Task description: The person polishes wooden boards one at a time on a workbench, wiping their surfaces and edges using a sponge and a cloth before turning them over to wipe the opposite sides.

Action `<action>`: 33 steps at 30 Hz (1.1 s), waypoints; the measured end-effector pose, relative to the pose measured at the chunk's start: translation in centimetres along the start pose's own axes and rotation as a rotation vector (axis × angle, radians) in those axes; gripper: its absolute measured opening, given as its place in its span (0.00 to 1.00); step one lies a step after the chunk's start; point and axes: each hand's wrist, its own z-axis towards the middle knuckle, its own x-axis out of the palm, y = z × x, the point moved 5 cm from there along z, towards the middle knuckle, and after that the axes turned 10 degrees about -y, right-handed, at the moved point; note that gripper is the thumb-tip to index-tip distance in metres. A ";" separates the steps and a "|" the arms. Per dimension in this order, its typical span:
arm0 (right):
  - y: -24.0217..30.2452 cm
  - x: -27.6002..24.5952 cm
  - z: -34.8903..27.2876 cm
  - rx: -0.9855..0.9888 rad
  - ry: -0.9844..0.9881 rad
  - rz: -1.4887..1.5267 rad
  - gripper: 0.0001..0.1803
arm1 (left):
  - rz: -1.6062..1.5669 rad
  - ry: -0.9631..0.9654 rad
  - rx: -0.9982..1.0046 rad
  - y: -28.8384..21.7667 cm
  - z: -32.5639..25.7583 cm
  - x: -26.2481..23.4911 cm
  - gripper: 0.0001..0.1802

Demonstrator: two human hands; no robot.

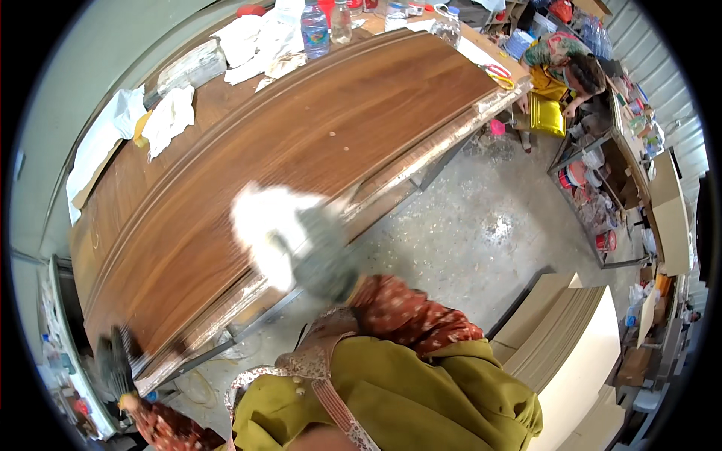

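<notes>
A long brown wood-grain panel [301,165] with moulded grooves along its far side lies across the worktable. My right hand [325,255], in a grey glove and smeared by motion, is closed on a white cloth [274,225] over the panel's near side. The cloth is blurred too, and part of it is hidden by the glove. Down at the panel's near left corner is my left hand [116,364], in a dark glove, its fingers stretched out against the panel's end. It holds nothing that I can see.
White rags [169,120], a wrapped block [192,68] and bottles [314,31] line the table's far side. Scissors [500,75] rest by the right end. A co-worker [560,68] bends over a yellow tin [547,114]. Stacked boards [560,338] stand at my right.
</notes>
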 end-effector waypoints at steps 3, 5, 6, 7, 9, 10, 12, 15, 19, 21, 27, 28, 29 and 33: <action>10.9 2.3 -2.8 -0.987 0.096 -0.479 0.25 | -0.285 -0.310 0.412 -12.8 3.3 -2.0 0.16; 5.9 -3.7 1.5 -0.387 0.433 -0.076 0.18 | -0.951 0.028 0.354 -24.3 5.3 -1.4 0.17; 6.5 -7.6 5.0 -0.466 0.233 -0.346 0.17 | -0.789 -0.128 0.613 -27.1 6.3 -1.7 0.19; 8.0 -10.7 8.4 -0.538 0.038 -0.595 0.16 | -0.601 -0.288 0.844 -29.1 6.8 -1.4 0.20; 6.3 -16.4 12.3 0.041 -0.317 0.214 0.14 | -0.669 -0.180 0.722 -32.2 9.7 1.1 0.23; 6.4 -16.7 12.7 -0.180 -0.476 -0.144 0.14 | -0.669 -0.207 0.739 -33.8 11.0 1.7 0.23; 6.0 -15.2 11.5 -0.433 -0.470 -1.019 0.16 | -0.683 -0.128 0.718 -39.0 12.1 1.0 0.25; 7.7 -8.0 6.7 -0.253 -0.217 -0.678 0.21 | -0.731 -0.161 0.685 -45.7 10.3 -1.3 0.24; 9.5 -5.7 3.7 -0.650 0.005 -0.735 0.26 | -0.767 -0.284 0.812 -47.5 9.7 -2.0 0.22; 8.7 -9.1 6.7 -0.684 -0.017 -0.749 0.25 | -0.858 -0.265 0.794 -46.4 10.0 -1.6 0.20; 1.2 -26.7 17.7 -0.482 -0.347 -1.166 0.29 | -0.817 -0.263 0.803 -47.7 8.6 -3.1 0.19; -0.6 -28.1 19.0 -0.271 -0.267 -1.281 0.33 | -0.806 -0.260 0.800 -47.2 8.9 -3.2 0.19; -1.5 -29.3 20.7 -0.182 -0.211 -1.275 0.36 | -0.799 -0.257 0.800 -46.8 9.2 -3.1 0.19; -7.2 -35.9 23.7 0.071 -0.352 -1.033 0.27 | -0.795 -0.259 0.791 -46.6 9.2 -3.3 0.19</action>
